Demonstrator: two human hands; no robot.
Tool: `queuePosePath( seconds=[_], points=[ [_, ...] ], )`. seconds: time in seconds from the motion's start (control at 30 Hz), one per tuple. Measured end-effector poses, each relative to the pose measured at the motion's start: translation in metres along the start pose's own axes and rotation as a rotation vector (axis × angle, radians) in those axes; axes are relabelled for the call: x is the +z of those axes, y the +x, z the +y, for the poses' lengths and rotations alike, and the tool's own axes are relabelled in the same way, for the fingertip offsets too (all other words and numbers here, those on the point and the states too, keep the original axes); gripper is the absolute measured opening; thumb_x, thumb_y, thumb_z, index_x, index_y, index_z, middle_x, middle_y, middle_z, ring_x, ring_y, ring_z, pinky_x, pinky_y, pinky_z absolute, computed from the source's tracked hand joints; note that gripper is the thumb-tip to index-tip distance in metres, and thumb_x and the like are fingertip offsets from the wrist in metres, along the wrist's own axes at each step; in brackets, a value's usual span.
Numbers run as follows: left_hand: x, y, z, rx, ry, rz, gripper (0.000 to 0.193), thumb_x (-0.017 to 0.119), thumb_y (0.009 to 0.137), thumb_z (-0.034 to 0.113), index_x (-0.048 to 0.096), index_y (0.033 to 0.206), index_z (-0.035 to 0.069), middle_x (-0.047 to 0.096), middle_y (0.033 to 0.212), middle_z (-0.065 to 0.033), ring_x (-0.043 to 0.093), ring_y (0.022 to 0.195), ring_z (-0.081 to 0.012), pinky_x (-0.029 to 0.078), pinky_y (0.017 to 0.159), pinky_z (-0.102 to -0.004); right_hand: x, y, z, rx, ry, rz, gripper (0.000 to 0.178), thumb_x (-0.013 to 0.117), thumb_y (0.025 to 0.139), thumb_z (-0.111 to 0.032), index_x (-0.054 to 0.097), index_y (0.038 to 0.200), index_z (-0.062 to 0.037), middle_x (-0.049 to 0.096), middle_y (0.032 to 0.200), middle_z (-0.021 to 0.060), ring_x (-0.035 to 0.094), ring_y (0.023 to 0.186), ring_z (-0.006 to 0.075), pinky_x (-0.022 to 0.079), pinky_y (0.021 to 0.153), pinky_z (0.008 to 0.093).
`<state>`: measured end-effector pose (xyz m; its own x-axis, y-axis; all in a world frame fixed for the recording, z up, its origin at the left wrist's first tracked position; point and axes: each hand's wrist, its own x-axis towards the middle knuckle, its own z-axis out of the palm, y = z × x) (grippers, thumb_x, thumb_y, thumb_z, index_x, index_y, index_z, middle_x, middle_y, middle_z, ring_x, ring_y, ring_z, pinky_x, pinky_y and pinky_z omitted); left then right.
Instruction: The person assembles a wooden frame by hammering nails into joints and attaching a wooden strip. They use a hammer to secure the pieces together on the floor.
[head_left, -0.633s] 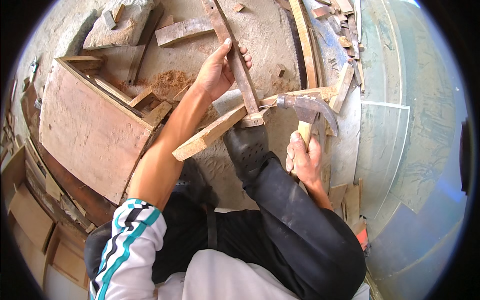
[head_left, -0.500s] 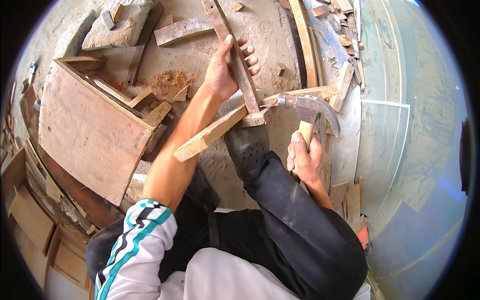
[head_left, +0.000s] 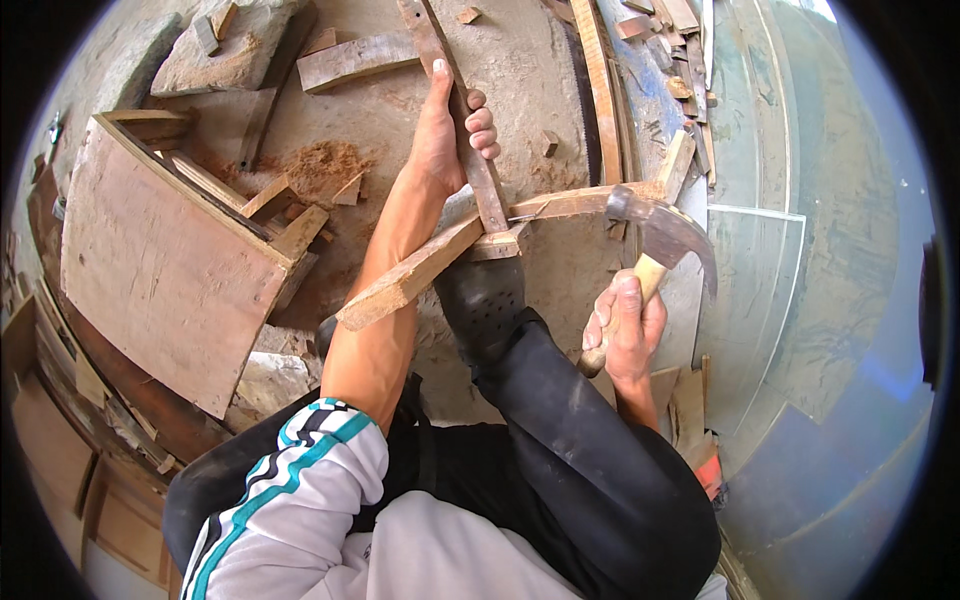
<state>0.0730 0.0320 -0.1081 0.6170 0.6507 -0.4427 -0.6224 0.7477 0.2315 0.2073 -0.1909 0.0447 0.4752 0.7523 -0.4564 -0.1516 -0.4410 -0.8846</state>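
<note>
My left hand (head_left: 440, 145) is wrapped round a long dark wooden bar (head_left: 485, 195), which slopes away from me. Its near end meets a short wood block (head_left: 497, 244) and a paler crosspiece (head_left: 415, 270) at a joint just above my black shoe (head_left: 480, 300). A thin nail (head_left: 541, 211) appears to stick out at the right of this joint. In my right hand (head_left: 628, 325) is the wooden handle of a claw hammer (head_left: 672, 232). The hammer's striking face points left toward the joint, a short way off from the nail.
On the left stands a wooden box-like piece (head_left: 165, 265) with scraps beside it. Sawdust (head_left: 325, 165), a loose plank (head_left: 360, 62) and a stone block (head_left: 225, 50) lie beyond. Long strips (head_left: 600, 90) and offcuts (head_left: 685, 60) line the far right, beside glass sheets (head_left: 800, 300).
The hammer has drawn back to the right, away from the nail. My left hand's fingers have closed more tightly round the bar. The whole scene shifts slightly left.
</note>
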Motion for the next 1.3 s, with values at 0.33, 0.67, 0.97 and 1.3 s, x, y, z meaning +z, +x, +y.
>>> queuePosePath(
  seconds=[0.33,0.67,0.97,1.3],
  points=[
    [0.001,0.000,-0.002,0.009,0.016,0.032,0.063,0.053,0.087,0.078,0.044,0.082,0.016,0.037,0.055,0.0080,0.038,0.044,-0.0058,0.036,0.042,-0.0235,0.007,0.006,-0.011,0.121,-0.117,-0.012,0.028,0.052,0.105,-0.029,0.050,0.093,-0.0038,0.049,0.063,0.0006,0.048,0.042,0.0090,0.040,0.038,0.0256],
    [0.000,0.000,-0.004,0.031,0.039,0.019,0.062,0.052,0.087,0.077,0.044,0.082,0.016,0.037,0.056,0.0083,0.038,0.044,-0.0059,0.035,0.042,-0.0230,0.017,0.000,-0.010,0.205,-0.160,-0.002,0.027,0.057,0.102,-0.027,0.050,0.090,-0.0045,0.050,0.062,0.0000,0.048,0.043,0.0086,0.039,0.037,0.0258],
    [-0.003,0.002,-0.003,0.044,0.009,0.009,0.061,0.054,0.088,0.075,0.044,0.083,0.016,0.037,0.055,0.0082,0.037,0.044,-0.0060,0.036,0.041,-0.0235,0.026,0.002,0.008,0.281,-0.201,-0.053,0.034,0.062,0.100,-0.031,0.050,0.082,-0.0049,0.050,0.059,0.0002,0.049,0.043,0.0090,0.039,0.037,0.0268],
    [0.000,0.001,-0.002,0.055,0.015,0.022,0.061,0.055,0.087,0.076,0.044,0.081,0.016,0.037,0.055,0.0087,0.038,0.043,-0.0044,0.036,0.039,-0.0214,0.021,0.008,0.008,0.317,-0.282,-0.139,0.034,0.060,0.101,-0.033,0.051,0.084,-0.0040,0.052,0.062,0.0013,0.048,0.043,0.0089,0.039,0.041,0.0272]
  ],
)
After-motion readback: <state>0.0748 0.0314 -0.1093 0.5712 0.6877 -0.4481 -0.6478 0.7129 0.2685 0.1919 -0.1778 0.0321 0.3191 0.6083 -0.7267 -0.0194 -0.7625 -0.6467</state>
